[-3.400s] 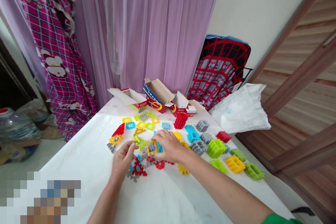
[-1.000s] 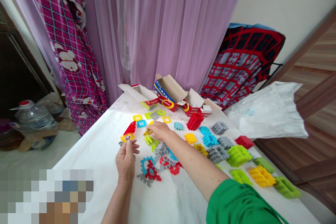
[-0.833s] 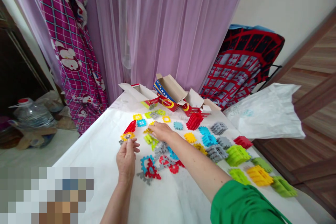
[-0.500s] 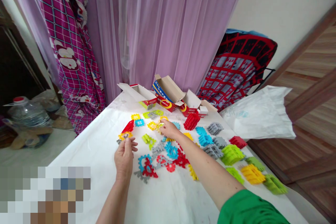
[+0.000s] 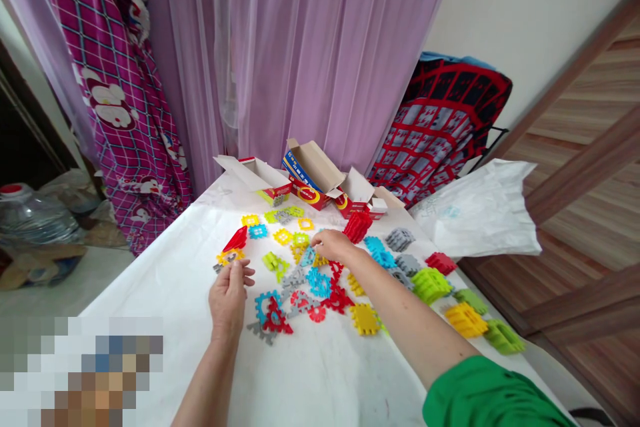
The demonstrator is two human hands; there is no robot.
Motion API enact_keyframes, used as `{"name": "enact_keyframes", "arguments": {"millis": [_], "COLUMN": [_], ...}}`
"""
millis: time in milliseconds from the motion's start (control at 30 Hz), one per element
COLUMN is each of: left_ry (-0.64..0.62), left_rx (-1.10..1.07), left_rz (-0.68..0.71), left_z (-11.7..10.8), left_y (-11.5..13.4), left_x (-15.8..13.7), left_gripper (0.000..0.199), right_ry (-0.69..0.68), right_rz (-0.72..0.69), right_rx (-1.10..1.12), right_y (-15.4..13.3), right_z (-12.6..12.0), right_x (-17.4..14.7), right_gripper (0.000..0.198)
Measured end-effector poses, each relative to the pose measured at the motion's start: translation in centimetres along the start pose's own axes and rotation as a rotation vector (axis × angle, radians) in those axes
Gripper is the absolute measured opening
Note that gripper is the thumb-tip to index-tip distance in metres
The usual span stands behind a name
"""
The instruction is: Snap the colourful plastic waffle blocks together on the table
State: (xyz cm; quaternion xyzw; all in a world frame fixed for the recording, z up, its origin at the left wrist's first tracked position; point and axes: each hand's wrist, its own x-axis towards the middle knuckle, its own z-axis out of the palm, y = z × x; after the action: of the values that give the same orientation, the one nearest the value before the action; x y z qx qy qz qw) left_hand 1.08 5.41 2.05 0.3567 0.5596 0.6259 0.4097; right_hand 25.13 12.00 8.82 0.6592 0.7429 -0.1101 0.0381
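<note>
Many flat, toothed plastic building pieces in several colours lie spread on a table with a white cover (image 5: 310, 380). My left hand (image 5: 227, 295) rests on the cover, fingertips at a grey and yellow piece (image 5: 225, 259); whether it grips it is unclear. My right hand (image 5: 334, 245) reaches across the pile, fingers curled down beside a light-blue piece (image 5: 308, 256) and a green-yellow piece (image 5: 301, 239). A blue gear joined to a red triangle (image 5: 270, 312) lies near my left hand. A yellow square piece (image 5: 365, 318) lies under my right forearm.
Stacked pieces stand at the right: red (image 5: 357, 226), grey (image 5: 399, 239), green (image 5: 430, 283), yellow (image 5: 465, 320). Open cardboard boxes (image 5: 310, 177) sit at the far edge. A white plastic bag (image 5: 480, 213) lies at the right. A water bottle (image 5: 30, 217) stands on the floor at the left.
My right hand has moved from the yellow pieces at the far left of the pile towards the right, and several pieces beneath it have shifted. My left hand has stayed in place.
</note>
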Motion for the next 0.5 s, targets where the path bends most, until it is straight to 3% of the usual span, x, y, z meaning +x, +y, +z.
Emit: {"name": "enact_keyframes", "arguments": {"millis": [200, 400, 500], "left_ry": [-0.005, -0.003, -0.004], "left_rx": [0.005, 0.011, 0.013], "left_rz": [0.01, 0.01, 0.01], "left_z": [0.1, 0.0, 0.0], "left_y": [0.0, 0.0, -0.1], "left_x": [-0.1, -0.2, -0.2], "left_gripper": [0.051, 0.052, 0.052], "right_ry": [-0.11, -0.073, -0.04], "right_rz": [-0.111, -0.121, -0.115], "right_rx": [-0.126, -0.186, -0.181], "right_y": [1.1, 0.7, 0.8], "right_z": [0.6, 1.0, 0.7], "right_x": [-1.6, -2.3, -2.2], "right_gripper": [0.053, 0.042, 0.049]}}
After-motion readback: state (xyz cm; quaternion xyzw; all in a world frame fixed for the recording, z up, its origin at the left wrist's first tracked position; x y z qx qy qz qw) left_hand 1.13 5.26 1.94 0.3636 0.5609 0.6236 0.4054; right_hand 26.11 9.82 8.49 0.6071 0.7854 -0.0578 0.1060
